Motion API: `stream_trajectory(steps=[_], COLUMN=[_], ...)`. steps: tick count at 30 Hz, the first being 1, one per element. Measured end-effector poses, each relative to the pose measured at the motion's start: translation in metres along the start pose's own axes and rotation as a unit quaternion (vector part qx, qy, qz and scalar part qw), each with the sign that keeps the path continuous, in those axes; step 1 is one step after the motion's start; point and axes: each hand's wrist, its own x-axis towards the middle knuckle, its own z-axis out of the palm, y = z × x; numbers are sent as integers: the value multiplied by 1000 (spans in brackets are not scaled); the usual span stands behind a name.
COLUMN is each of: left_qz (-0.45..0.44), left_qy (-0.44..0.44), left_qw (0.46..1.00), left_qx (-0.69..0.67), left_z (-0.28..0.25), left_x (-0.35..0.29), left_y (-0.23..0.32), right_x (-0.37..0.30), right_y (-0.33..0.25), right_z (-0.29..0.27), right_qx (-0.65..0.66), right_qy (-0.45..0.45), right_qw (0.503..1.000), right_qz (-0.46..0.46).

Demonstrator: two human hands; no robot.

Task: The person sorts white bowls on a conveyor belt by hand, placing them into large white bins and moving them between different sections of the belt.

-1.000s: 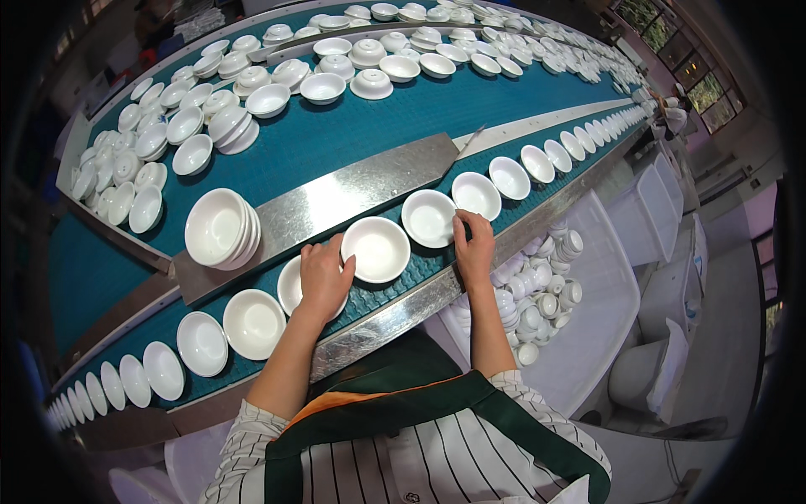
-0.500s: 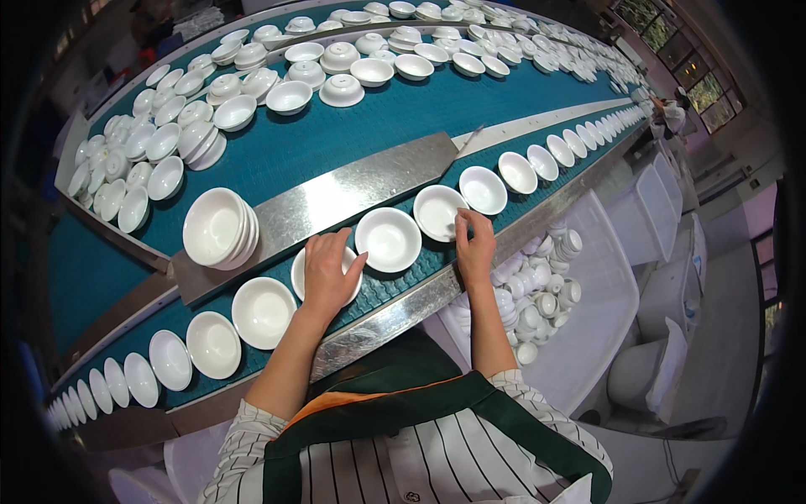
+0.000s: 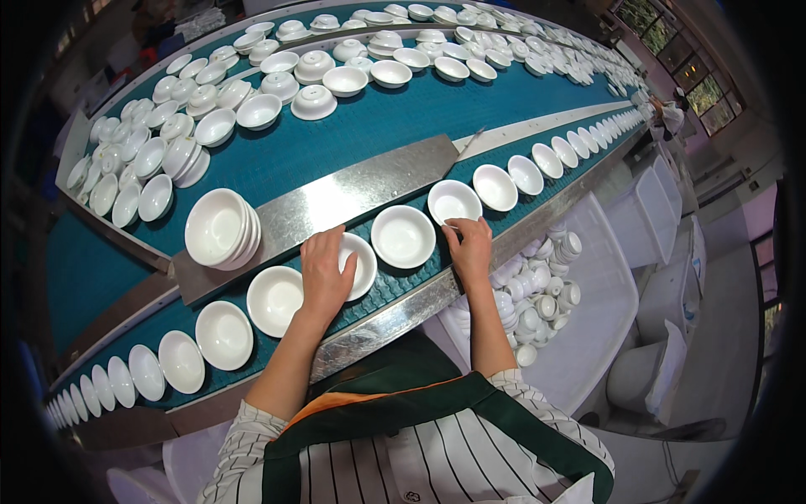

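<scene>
Flanking one white bowl (image 3: 403, 236), both hands flat, fingers spread: left (image 3: 323, 273) on a bowl (image 3: 359, 265), right (image 3: 470, 248) (beltside).

Glazed white ceramic, smooth and glossy, in the bowl (image 3: 359, 265) under the left hand (image 3: 323, 277) and the bowl (image 3: 453, 202) at the right hand (image 3: 470, 250). Matt teal plastic, finely ribbed, in the conveyor belt (image 3: 369, 134) beneath both. Dull brushed metal in the guide plate (image 3: 336, 202) just behind the bowls and in the belt's near edge rail (image 3: 395, 315). Striped woven cloth in the shirt (image 3: 437, 462), below the rail.
</scene>
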Motion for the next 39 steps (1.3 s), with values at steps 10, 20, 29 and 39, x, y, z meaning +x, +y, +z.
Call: stream_trajectory(steps=[10, 20, 29, 39], left_qz=[-22, 39, -5, 24], left_qy=[-82, 5, -45, 50], left_qw=[996, 999, 998, 996], left_qx=[35, 0, 36, 74], left_z=[41, 73, 109, 134], left_x=[19, 41, 60, 90], left_y=[20, 45, 69, 99], right_x=[23, 45, 63, 86], right_y=[40, 72, 111, 155], right_z=[-16, -32, -44, -63], right_qx=[66, 62, 77, 47], right_qy=[114, -11, 98, 101], right_qw=[990, 997, 992, 993], right_qz=[49, 44, 18, 27])
